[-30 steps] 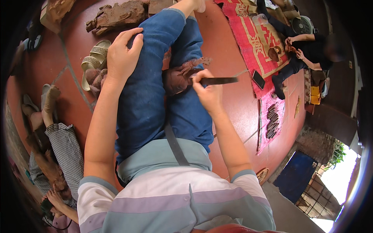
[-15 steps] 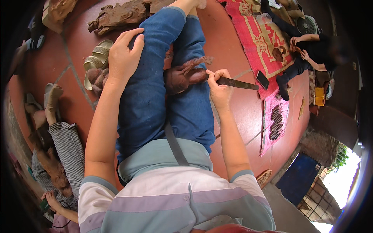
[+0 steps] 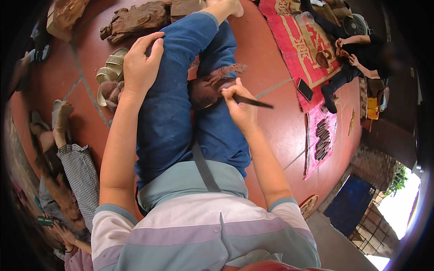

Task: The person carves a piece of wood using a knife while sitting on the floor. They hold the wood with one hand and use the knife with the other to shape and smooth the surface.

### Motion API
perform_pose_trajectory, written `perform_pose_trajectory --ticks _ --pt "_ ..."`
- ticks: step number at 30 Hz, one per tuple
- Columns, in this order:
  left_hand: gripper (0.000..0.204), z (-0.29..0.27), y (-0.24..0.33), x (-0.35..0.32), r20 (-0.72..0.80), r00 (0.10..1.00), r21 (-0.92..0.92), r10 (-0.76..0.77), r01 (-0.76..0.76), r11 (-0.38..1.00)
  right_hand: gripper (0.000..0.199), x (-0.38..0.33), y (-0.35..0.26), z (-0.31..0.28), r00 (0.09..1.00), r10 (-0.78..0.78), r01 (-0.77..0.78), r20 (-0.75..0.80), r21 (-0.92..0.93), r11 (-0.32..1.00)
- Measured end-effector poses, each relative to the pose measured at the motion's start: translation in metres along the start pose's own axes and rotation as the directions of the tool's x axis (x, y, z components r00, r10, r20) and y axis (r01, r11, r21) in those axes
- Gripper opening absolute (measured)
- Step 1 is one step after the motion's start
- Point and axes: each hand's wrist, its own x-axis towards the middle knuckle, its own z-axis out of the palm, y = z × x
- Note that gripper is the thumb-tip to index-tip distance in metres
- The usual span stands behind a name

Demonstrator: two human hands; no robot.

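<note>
Fingers of the right hand [image 3: 242, 110] pinch a dark carving tool [image 3: 252, 102] against the brown wooden carving [image 3: 212, 86], while the left hand [image 3: 140, 67] rests open-palmed on the knee beside it.

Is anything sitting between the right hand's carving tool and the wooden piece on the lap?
Nothing visible does. The right hand holds the dark carving tool right against the brown wooden carving, which lies between the legs. The left hand rests apart on the raised knee, off the carving.
</note>
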Motion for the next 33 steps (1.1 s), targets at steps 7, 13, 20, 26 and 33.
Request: perform_pose_trajectory --ticks 7,13,20,26,33 --pt "0.025 0.003 0.001 0.003 -0.024 0.999 -0.015 0.022 -0.022 1.000 0.014 0.000 0.013 -0.014 0.967 0.216 -0.145 -0.134 0.408 0.901" --pt "0.025 0.000 -0.002 0.003 -0.022 1.000 -0.045 -0.009 0.008 0.999 0.014 -0.001 0.018 -0.020 0.918 0.392 -0.262 -0.065 0.642 0.720" --pt "0.026 0.001 -0.002 0.003 -0.014 1.000 -0.018 0.007 -0.008 1.000 0.013 0.001 0.014 -0.005 0.991 0.121 -0.102 -0.050 0.275 0.956" --pt "0.026 0.002 0.003 -0.004 -0.006 1.000 0.007 0.021 -0.021 1.000 0.015 0.009 0.021 -0.039 0.817 0.557 -0.329 -0.147 0.675 0.660" --pt "0.026 0.000 -0.003 -0.002 0.007 1.000 0.026 0.028 -0.028 0.999 0.010 0.018 0.024 -0.028 0.849 0.519 -0.455 0.097 0.633 0.626"
